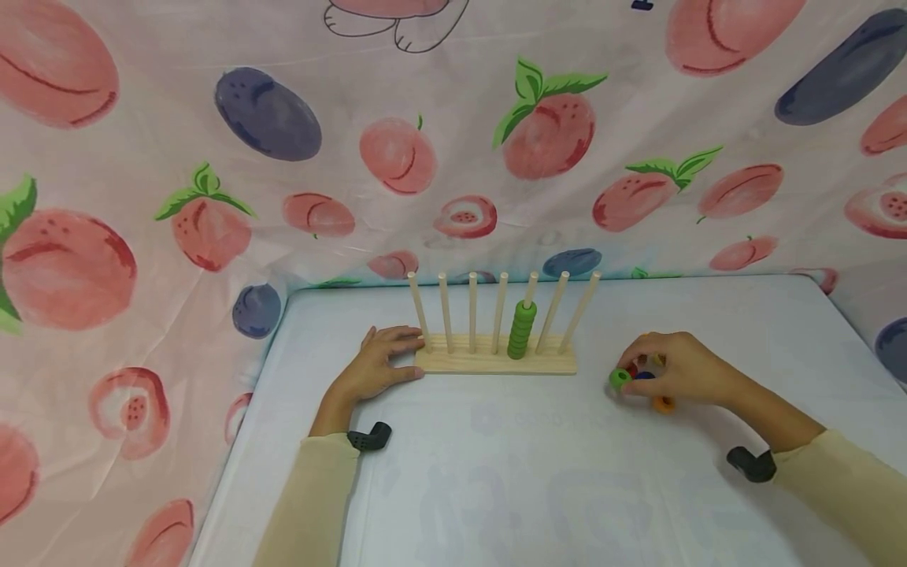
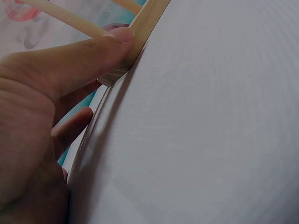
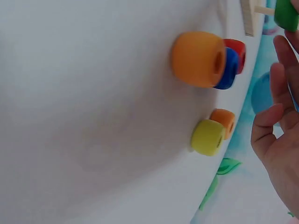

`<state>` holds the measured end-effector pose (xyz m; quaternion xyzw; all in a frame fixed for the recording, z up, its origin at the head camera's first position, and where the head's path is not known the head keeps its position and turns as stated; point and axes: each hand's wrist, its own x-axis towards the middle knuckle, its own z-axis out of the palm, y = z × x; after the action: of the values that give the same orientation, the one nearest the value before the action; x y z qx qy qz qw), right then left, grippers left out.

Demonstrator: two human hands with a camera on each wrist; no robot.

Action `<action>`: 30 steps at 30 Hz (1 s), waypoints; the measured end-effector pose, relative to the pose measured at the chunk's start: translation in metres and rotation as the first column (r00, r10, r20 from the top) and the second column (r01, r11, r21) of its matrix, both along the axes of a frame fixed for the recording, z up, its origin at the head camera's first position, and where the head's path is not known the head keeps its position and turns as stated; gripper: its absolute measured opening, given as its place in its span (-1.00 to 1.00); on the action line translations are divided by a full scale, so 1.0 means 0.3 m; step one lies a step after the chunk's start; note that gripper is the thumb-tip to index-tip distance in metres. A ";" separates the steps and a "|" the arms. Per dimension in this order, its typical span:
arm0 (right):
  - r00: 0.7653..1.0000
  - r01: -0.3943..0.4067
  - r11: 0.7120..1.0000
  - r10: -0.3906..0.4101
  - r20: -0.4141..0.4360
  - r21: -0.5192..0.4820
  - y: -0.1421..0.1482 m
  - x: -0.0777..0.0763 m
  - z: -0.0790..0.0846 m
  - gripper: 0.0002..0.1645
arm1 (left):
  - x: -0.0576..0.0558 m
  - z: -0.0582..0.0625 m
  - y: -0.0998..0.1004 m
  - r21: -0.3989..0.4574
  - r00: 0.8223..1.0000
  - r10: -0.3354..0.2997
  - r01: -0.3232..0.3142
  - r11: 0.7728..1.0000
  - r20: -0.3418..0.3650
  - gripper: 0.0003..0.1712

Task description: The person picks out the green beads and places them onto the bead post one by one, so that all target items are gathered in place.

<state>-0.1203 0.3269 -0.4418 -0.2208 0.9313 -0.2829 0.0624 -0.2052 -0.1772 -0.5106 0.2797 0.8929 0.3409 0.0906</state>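
My left hand [image 1: 379, 364] holds the left end of a wooden peg rack [image 1: 460, 364], its thumb on the front edge of the base and some fingers behind. In the left wrist view, the thumb presses the corner of the base [image 2: 145, 30]. Several upright pegs stand on the rack, and a stack of green beads [image 1: 522, 331] sits on the third peg from the right. To the right of the rack, my right hand [image 1: 676, 368] pinches a green bead [image 1: 620, 379] between thumb and fingertips, above the table. That bead [image 3: 286, 15] shows only partly in the right wrist view.
Below the right hand lie loose beads: a large-looking orange one [image 3: 198, 59], a blue one [image 3: 228, 70], a red one [image 3: 237, 53], a yellow one [image 3: 208, 137] and a smaller-looking orange one [image 3: 224, 120]. A white cloth covers the table [image 1: 453, 465]; a fruit-print curtain [image 1: 340, 157] hangs behind.
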 end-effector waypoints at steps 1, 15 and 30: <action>1.000 0.014 1.000 -0.014 0.019 -0.014 0.000 -0.001 0.008 -0.74 | 0.001 0.000 0.000 0.002 1.000 0.001 -0.001 1.000 0.003 -0.29; 0.997 0.078 0.996 -0.077 0.020 -0.045 -0.005 -0.023 0.080 -0.72 | 0.003 0.004 0.005 0.003 1.000 -0.002 0.002 1.000 0.002 -0.30; 0.991 0.117 0.984 -0.124 -0.048 -0.135 -0.016 -0.057 0.179 -0.68 | -0.002 0.000 0.000 -0.006 1.000 0.005 -0.005 1.000 0.001 -0.30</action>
<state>-0.1373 0.3222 -0.3882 -0.1755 0.9235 -0.3409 0.0043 -0.2057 -0.1772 -0.5107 0.2772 0.8947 0.3383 0.0911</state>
